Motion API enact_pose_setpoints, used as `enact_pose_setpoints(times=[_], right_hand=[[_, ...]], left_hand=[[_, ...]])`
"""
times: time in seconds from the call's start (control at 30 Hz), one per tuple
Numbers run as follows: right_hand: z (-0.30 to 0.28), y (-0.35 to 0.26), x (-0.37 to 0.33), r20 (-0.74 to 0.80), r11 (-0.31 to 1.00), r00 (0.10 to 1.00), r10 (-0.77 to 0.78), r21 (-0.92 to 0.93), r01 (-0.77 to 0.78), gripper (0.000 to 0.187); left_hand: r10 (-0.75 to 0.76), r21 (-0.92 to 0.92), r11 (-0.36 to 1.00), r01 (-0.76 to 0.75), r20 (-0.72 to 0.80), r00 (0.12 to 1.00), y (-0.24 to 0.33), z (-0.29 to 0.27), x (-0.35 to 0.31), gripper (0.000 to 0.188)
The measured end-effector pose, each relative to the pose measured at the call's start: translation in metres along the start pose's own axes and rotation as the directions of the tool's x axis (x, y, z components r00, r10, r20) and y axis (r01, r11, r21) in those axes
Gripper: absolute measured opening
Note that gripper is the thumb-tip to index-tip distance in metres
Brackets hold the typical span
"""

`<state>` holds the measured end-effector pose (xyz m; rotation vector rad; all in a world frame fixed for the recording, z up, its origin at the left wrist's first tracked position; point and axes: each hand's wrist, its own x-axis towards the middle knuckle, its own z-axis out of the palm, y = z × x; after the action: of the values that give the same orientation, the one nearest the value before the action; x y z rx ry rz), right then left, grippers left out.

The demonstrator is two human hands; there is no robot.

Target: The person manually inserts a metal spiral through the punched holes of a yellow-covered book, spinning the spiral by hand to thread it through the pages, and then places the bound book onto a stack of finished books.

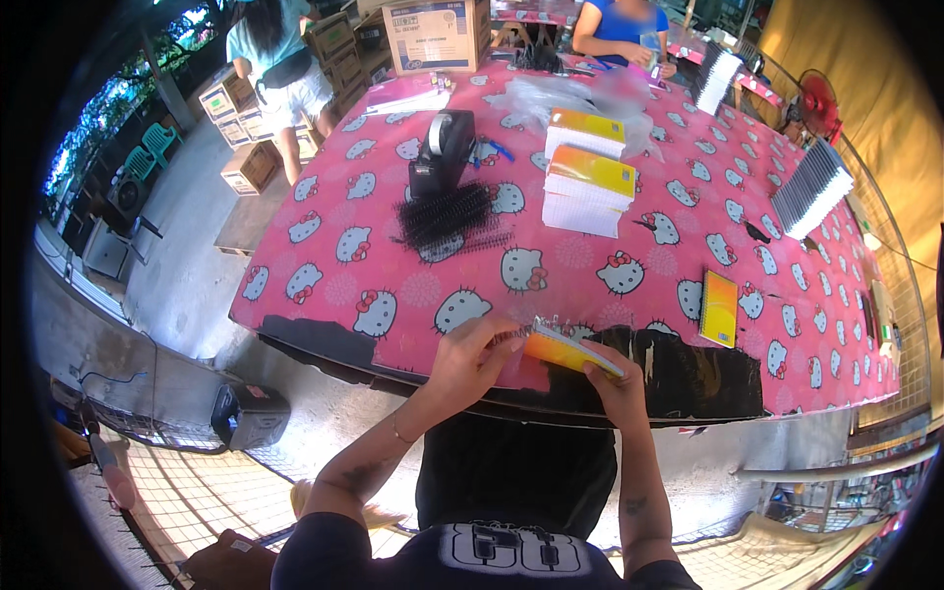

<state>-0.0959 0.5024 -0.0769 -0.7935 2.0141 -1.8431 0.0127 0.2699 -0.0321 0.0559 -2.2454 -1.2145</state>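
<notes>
Head view: left hand (474,360), fingers pinched on a thin dark spiral coil (508,336) at the end of a yellow-orange, white-paged notebook (557,352); right hand (618,386), fingers clamped on that notebook, at the near edge of the pink cat-patterned counter (418,285)

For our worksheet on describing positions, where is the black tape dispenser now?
In the head view, the dispenser stands on the pink tablecloth, left of the yellow notebook stacks and just beyond the black coils.
</notes>
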Motion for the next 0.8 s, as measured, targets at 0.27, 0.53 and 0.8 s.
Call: enact_pose_setpoints(times=[0.27, 0.53, 0.8], right_hand=[[-0.002, -0.001, -0.001, 0.006, 0.999, 1.0, -0.013, 0.045, 0.013, 0.026], [-0.007, 0.0, -0.004, 0.049, 1.0, 0.999, -0.013, 0.018, 0.012, 0.025], [-0.006, -0.002, -0.009, 0.112, 0.999, 0.994, -0.003, 0.039, -0.001, 0.024]], left_hand=[[0.061, 0.09, 0.994, -0.062, 0.017, 0.998, -0.005, 0.0, 0.007, 0.012], [0.197, 0.104, 0.97, -0.22, 0.195, 0.961, -0.019, -0.008, 0.025, 0.026], [0.237, 0.123, 0.946, -0.301, 0.372, 0.897, -0.008, -0.005, 0.024, 0.032]])
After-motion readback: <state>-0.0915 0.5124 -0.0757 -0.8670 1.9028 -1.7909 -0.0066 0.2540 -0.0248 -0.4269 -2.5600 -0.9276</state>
